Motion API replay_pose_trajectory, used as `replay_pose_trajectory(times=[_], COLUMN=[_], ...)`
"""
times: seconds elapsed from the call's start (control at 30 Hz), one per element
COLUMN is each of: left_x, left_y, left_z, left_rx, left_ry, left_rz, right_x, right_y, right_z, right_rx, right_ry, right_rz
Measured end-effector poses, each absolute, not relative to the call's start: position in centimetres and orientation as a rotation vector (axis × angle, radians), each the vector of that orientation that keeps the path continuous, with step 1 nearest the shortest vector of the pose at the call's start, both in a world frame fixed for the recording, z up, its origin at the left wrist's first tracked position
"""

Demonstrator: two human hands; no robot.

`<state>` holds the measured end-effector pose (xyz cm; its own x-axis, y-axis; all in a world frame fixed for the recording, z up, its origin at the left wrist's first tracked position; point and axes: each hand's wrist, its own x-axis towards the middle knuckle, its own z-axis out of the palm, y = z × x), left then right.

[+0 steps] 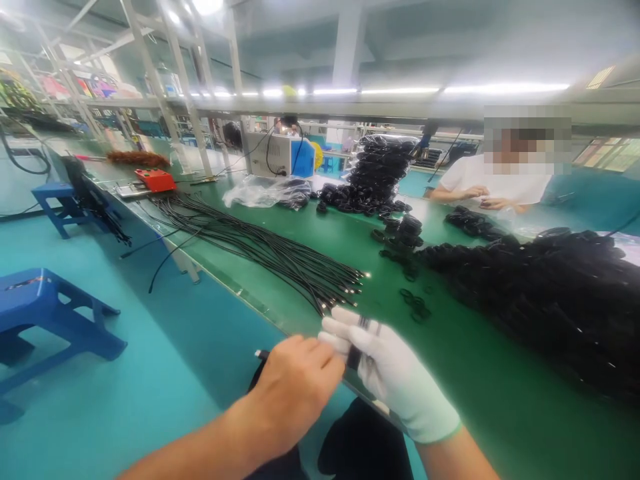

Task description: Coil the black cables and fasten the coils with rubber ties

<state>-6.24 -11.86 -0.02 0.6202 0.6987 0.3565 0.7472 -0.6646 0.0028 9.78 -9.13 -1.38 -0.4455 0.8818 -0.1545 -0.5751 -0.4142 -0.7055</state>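
My bare left hand [300,377] is closed on a black cable whose metal-tipped connector [260,355] sticks out at its left side. My right hand [387,367], in a white glove, is right beside it at the table edge, its fingers pressed together around a small black piece [354,358], with dark bands round the glove's fingers. Just beyond the hands, a bundle of black cables [260,243] lies along the green table, its bright connector ends nearest my gloved fingers. Part of the held cable is hidden by my left hand.
A large black heap [550,300] covers the right of the green table [465,393]. Farther back are stacked black coils [380,167], a clear plastic bag [260,193], a red device [155,180] and a boxy machine [275,155]. A person sits opposite; blue stools [45,300] stand left.
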Motion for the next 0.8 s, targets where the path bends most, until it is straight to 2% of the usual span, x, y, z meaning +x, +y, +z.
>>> replay_pose_trajectory(times=[0.1,0.23,0.4,0.53,0.67,0.8], left_x=[-7.6,-8.7,-8.6,-8.0,-7.4,-7.2], left_y=[-9.8,-7.0,-5.2,-5.2,-4.8,-3.5], left_z=[2.5,4.7,3.9,3.7,5.0,5.3], left_rx=[-2.734,-2.944,-3.157,-3.034,-3.106,-3.563], left_ry=[-0.878,-0.71,-0.688,-0.664,-0.729,-0.887], left_rz=[-0.487,-0.452,-0.477,-0.472,-0.187,-0.085], right_x=[9.4,9.1,8.8,8.6,8.9,9.3], right_y=[-9.3,-9.7,-9.9,-9.7,-9.8,-10.2], right_z=[-1.8,-2.0,-2.5,-3.4,-4.3,-5.0], right_rx=[-0.563,-0.364,-0.411,-0.496,-0.467,-0.356], right_ry=[-0.805,-0.85,-0.796,-0.75,-0.68,-0.61], right_rz=[2.076,2.229,2.357,2.366,2.474,2.54])
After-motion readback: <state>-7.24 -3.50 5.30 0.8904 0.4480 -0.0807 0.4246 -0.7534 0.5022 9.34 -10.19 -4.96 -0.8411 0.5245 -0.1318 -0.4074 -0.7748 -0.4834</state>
